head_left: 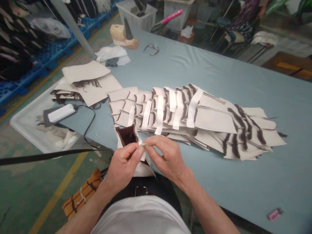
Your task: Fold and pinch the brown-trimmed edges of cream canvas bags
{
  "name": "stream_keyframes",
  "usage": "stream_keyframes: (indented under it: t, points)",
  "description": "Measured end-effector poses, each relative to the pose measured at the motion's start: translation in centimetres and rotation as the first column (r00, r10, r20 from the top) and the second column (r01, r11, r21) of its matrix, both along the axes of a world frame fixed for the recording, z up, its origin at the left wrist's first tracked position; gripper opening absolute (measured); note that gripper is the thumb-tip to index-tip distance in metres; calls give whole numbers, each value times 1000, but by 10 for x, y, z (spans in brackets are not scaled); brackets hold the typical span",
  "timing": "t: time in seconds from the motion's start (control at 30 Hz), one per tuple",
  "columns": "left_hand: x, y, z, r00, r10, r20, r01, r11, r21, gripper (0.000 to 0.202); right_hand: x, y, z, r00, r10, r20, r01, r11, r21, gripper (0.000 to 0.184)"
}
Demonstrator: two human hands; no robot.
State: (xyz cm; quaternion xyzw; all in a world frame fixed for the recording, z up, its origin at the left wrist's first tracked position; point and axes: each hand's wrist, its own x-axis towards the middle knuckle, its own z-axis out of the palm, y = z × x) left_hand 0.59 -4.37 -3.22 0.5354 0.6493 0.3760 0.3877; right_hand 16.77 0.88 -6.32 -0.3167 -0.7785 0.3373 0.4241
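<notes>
Close to my body at the table's edge, a cream fabric piece (120,139) with a dark brown inside stands partly unfolded. My left hand (125,162) pinches its edge, thumb against forefinger, where a bit of white strip (143,156) shows. Facing it, my right hand (168,157) pinches the same spot from the other side, the fingertips of both hands nearly touching. Just beyond my hands lies a long overlapping row of cream pieces (212,118) with dark brown edges. Several white strips (159,113) are laid across that row.
Left of the row are cream panels with dark fringe (85,73), a white box-shaped device (61,113) with a black cord, and a white bin (26,120) of scraps. Eyeglasses (152,49) and a cone of thread (128,31) sit farther back. A small pink object (274,214) lies front right.
</notes>
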Motion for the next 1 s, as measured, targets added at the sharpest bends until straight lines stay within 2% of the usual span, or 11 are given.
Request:
stream_keyframes:
  t: [0.07,0.13,0.23,0.3,0.43,0.53,0.6,0.67,0.73,0.83,1.0]
  points:
    - [3,3,-1,998,-35,-46,37,999,33,36,0,-1,-1,998,-54,-18,54,998,-38,18]
    - [3,5,-4,994,-71,-77,76,996,57,36,-5,-2,0,990,-135,-37,128,979,-157,19]
    - [-4,4,-10,989,-112,-95,122,986,110,35,-18,3,4,961,-265,-72,225,910,-348,21]
    - [-15,1,-13,987,-129,-94,143,976,162,34,-26,14,11,917,-384,-104,318,865,-389,20]
    - [-51,-7,-18,979,-173,-105,193,953,233,35,-37,53,31,786,-594,-172,525,788,-321,23]
    - [-84,-15,-26,971,-215,-104,233,947,219,38,-44,94,42,716,-664,-214,616,746,-254,28]
    - [-104,-21,-33,957,-268,-108,286,935,212,37,-50,127,42,710,-664,-236,616,747,-250,31]
    - [-121,-29,-40,933,-336,-130,359,899,253,33,-57,160,37,715,-650,-258,576,756,-311,34]
    - [-133,-37,-45,913,-377,-159,408,857,313,33,-63,192,30,701,-682,-209,593,720,-362,34]
    - [-148,-45,-47,900,-389,-194,434,835,338,34,-72,232,26,692,-717,-90,676,686,-267,34]
    - [-166,-49,-47,888,-401,-225,458,816,354,36,-88,281,29,659,-751,-45,742,659,-128,37]
